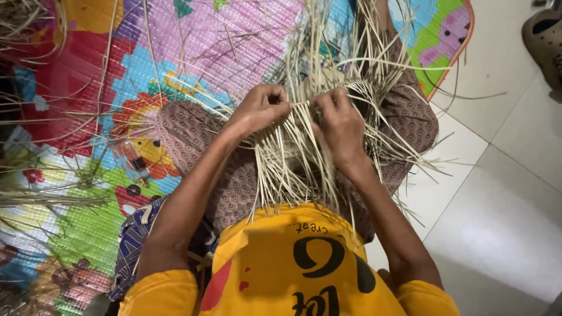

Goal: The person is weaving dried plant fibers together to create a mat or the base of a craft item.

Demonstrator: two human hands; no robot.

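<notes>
Pale straw strips (293,146), pinched in both hands' curled fingers (275,96).

There is one view only, from a camera on the person's head, looking steeply down over the yellow shirt (293,263) onto the lap. It sits close, the left hand (260,108) and right hand (339,120) mid-frame. The colourful mat (88,88) fills the left, pale floor tiles (503,193) the right.
</notes>
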